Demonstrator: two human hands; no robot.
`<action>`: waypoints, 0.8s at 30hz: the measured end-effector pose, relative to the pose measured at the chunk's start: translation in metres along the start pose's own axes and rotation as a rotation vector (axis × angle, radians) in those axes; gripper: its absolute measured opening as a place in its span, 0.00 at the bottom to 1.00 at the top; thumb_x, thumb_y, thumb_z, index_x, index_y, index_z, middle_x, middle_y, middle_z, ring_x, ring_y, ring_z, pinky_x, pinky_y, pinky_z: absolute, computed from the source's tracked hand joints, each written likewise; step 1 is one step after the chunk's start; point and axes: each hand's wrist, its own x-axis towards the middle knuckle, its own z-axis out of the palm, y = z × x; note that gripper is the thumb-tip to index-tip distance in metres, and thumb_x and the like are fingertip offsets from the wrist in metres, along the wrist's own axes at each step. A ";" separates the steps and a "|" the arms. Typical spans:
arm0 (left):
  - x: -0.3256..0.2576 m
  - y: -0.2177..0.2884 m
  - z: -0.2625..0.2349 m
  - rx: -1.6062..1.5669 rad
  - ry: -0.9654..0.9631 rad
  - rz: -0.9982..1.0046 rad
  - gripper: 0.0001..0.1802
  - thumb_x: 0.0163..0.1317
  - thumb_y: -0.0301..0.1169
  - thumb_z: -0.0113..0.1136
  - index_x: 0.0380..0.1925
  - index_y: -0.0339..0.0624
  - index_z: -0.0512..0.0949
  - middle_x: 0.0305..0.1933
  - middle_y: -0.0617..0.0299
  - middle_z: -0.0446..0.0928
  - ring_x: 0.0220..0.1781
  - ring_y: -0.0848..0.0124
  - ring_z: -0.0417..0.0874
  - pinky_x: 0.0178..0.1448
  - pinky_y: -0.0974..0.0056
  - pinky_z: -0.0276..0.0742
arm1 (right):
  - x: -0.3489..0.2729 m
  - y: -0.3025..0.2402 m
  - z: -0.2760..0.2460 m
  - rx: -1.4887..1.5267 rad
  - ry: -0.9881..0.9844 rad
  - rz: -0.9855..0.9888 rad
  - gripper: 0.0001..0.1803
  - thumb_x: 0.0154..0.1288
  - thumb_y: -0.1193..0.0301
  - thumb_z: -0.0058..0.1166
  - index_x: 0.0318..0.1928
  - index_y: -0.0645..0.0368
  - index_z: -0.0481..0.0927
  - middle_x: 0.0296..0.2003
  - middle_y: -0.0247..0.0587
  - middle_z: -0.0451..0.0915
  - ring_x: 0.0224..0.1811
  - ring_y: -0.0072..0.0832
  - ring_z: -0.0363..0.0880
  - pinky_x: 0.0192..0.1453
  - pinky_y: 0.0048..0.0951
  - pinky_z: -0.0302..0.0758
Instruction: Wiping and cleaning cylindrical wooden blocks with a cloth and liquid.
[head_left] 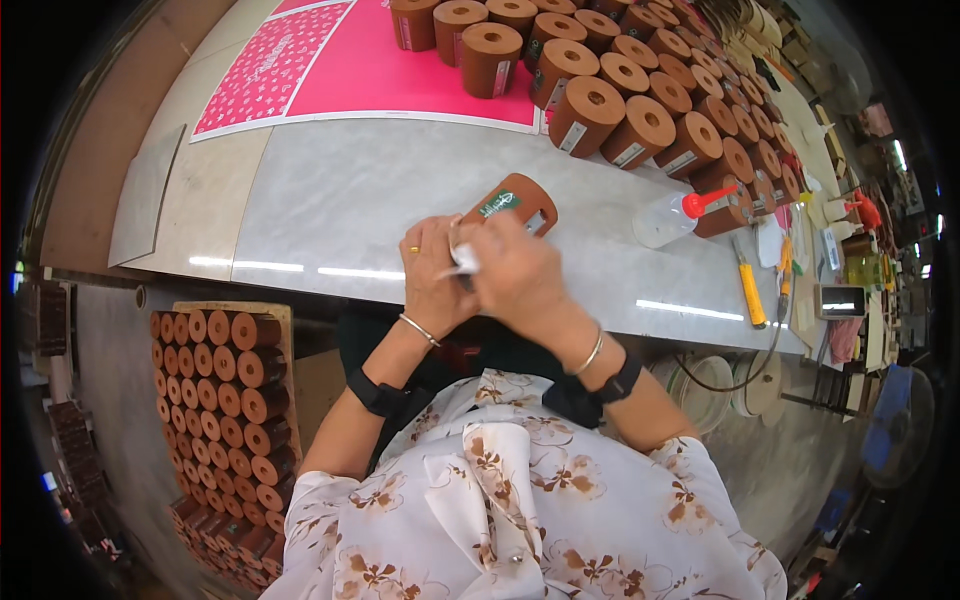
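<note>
My left hand (pixel 432 265) is closed in front of my body, just over the near edge of the grey table (pixel 340 210). Against it, my right hand (pixel 520 270) is also closed, its fingers slightly blurred. Between the two sits a small white thing (pixel 464 259), mostly covered by fingers, so its kind is unclear. Right beyond the hands is a reddish-brown cylinder (pixel 540 190) with a green label (pixel 500 203) and a slot-like dark mark on its side. Whether any finger touches this cylinder cannot be made out.
Many brown cylinders with centre holes (pixel 590 105) crowd the back right, partly beside a pink printed sheet (pixel 370 70). A clear squeeze bottle (pixel 660 222) with red nozzle and a yellow-handled tool (pixel 752 295) lie to the right. More cylinders (pixel 225 400) are stacked at lower left.
</note>
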 end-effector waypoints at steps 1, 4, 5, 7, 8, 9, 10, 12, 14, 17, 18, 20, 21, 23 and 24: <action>0.001 0.001 -0.002 0.013 0.011 0.012 0.43 0.36 0.39 0.75 0.54 0.36 0.67 0.49 0.49 0.71 0.54 0.50 0.69 0.60 0.51 0.61 | 0.001 0.010 0.000 -0.081 0.004 -0.030 0.11 0.50 0.74 0.55 0.37 0.60 0.74 0.31 0.42 0.71 0.30 0.37 0.78 0.26 0.36 0.75; -0.001 0.010 0.001 -0.016 0.003 -0.021 0.44 0.36 0.39 0.76 0.55 0.37 0.66 0.51 0.48 0.70 0.56 0.50 0.69 0.60 0.50 0.61 | 0.008 0.044 -0.017 -0.096 0.024 0.146 0.12 0.49 0.74 0.56 0.37 0.58 0.74 0.31 0.42 0.72 0.30 0.40 0.77 0.27 0.38 0.76; -0.001 0.009 0.004 -0.017 -0.005 -0.033 0.44 0.36 0.39 0.76 0.55 0.38 0.66 0.51 0.48 0.70 0.55 0.50 0.69 0.60 0.50 0.62 | 0.012 0.048 -0.019 -0.123 0.014 0.200 0.12 0.49 0.74 0.56 0.38 0.58 0.74 0.32 0.42 0.72 0.30 0.40 0.77 0.27 0.38 0.76; -0.006 0.004 0.007 -0.013 -0.001 -0.036 0.44 0.37 0.39 0.76 0.56 0.38 0.65 0.52 0.48 0.70 0.55 0.49 0.69 0.60 0.49 0.61 | 0.005 0.011 -0.004 -0.006 0.108 -0.084 0.13 0.51 0.74 0.56 0.40 0.55 0.77 0.32 0.41 0.73 0.28 0.39 0.77 0.25 0.36 0.75; -0.008 0.002 0.007 0.026 0.014 0.027 0.45 0.37 0.38 0.75 0.57 0.37 0.65 0.53 0.47 0.69 0.56 0.49 0.69 0.61 0.49 0.61 | -0.003 -0.006 -0.001 0.007 0.084 -0.085 0.14 0.50 0.73 0.57 0.40 0.54 0.77 0.32 0.41 0.72 0.28 0.39 0.77 0.26 0.36 0.75; -0.009 0.000 0.007 0.067 0.029 0.090 0.45 0.37 0.36 0.74 0.58 0.36 0.64 0.53 0.47 0.69 0.57 0.49 0.69 0.61 0.49 0.60 | -0.008 -0.016 0.000 0.022 0.060 -0.086 0.14 0.49 0.72 0.58 0.40 0.52 0.77 0.32 0.41 0.72 0.28 0.40 0.78 0.27 0.36 0.76; -0.011 -0.001 0.008 0.035 -0.004 0.055 0.46 0.38 0.36 0.74 0.59 0.36 0.63 0.55 0.46 0.68 0.58 0.50 0.69 0.61 0.49 0.60 | -0.005 -0.004 -0.002 0.024 0.057 -0.086 0.14 0.49 0.72 0.58 0.40 0.52 0.77 0.32 0.41 0.72 0.28 0.40 0.78 0.27 0.36 0.76; -0.012 0.006 0.004 0.028 -0.004 0.053 0.47 0.39 0.37 0.74 0.60 0.36 0.62 0.56 0.45 0.68 0.58 0.49 0.69 0.61 0.49 0.61 | 0.005 0.033 -0.014 -0.090 0.053 0.147 0.14 0.50 0.71 0.61 0.40 0.53 0.77 0.32 0.40 0.72 0.29 0.40 0.78 0.28 0.36 0.75; -0.011 0.010 0.006 0.037 -0.013 0.032 0.48 0.40 0.41 0.75 0.60 0.35 0.62 0.57 0.44 0.67 0.58 0.50 0.68 0.63 0.50 0.61 | 0.012 0.053 -0.022 -0.094 0.063 0.149 0.13 0.52 0.70 0.61 0.40 0.53 0.77 0.33 0.40 0.72 0.30 0.40 0.78 0.28 0.36 0.75; -0.013 0.014 -0.002 -0.033 -0.093 -0.131 0.50 0.39 0.45 0.76 0.61 0.35 0.61 0.57 0.44 0.67 0.58 0.50 0.67 0.63 0.50 0.60 | 0.011 0.053 -0.022 -0.097 0.062 0.150 0.11 0.57 0.68 0.61 0.40 0.54 0.77 0.33 0.40 0.72 0.30 0.40 0.78 0.29 0.36 0.75; -0.011 0.017 -0.002 -0.065 -0.098 -0.174 0.49 0.40 0.46 0.75 0.59 0.33 0.63 0.54 0.46 0.69 0.58 0.50 0.68 0.63 0.51 0.60 | 0.008 0.054 -0.020 -0.054 0.101 0.179 0.11 0.55 0.69 0.61 0.40 0.54 0.77 0.34 0.40 0.72 0.30 0.40 0.78 0.29 0.36 0.75; -0.008 0.017 0.001 -0.061 -0.121 -0.178 0.49 0.40 0.48 0.75 0.58 0.33 0.63 0.53 0.47 0.70 0.56 0.51 0.69 0.62 0.51 0.60 | 0.005 0.049 -0.022 -0.006 0.134 0.205 0.12 0.54 0.69 0.62 0.40 0.54 0.77 0.34 0.41 0.72 0.30 0.40 0.78 0.30 0.36 0.76; -0.007 0.014 0.002 -0.059 -0.149 -0.173 0.49 0.40 0.49 0.75 0.58 0.33 0.64 0.51 0.48 0.71 0.55 0.52 0.70 0.62 0.50 0.59 | 0.005 0.039 -0.023 -0.032 0.075 0.183 0.13 0.52 0.71 0.61 0.39 0.54 0.78 0.34 0.41 0.72 0.31 0.40 0.78 0.30 0.36 0.76; -0.017 0.000 0.013 -0.064 -0.106 -0.110 0.48 0.40 0.48 0.74 0.57 0.33 0.64 0.51 0.48 0.71 0.55 0.52 0.70 0.61 0.51 0.60 | -0.001 0.012 -0.018 -0.060 0.017 0.165 0.13 0.50 0.73 0.61 0.39 0.54 0.78 0.33 0.41 0.72 0.32 0.40 0.78 0.30 0.36 0.76; -0.019 -0.001 0.015 -0.074 -0.067 -0.044 0.47 0.40 0.47 0.74 0.57 0.34 0.65 0.50 0.49 0.72 0.54 0.53 0.71 0.61 0.51 0.60 | -0.007 -0.009 -0.012 0.044 0.017 0.040 0.14 0.49 0.74 0.59 0.39 0.53 0.78 0.33 0.40 0.72 0.32 0.39 0.78 0.30 0.36 0.76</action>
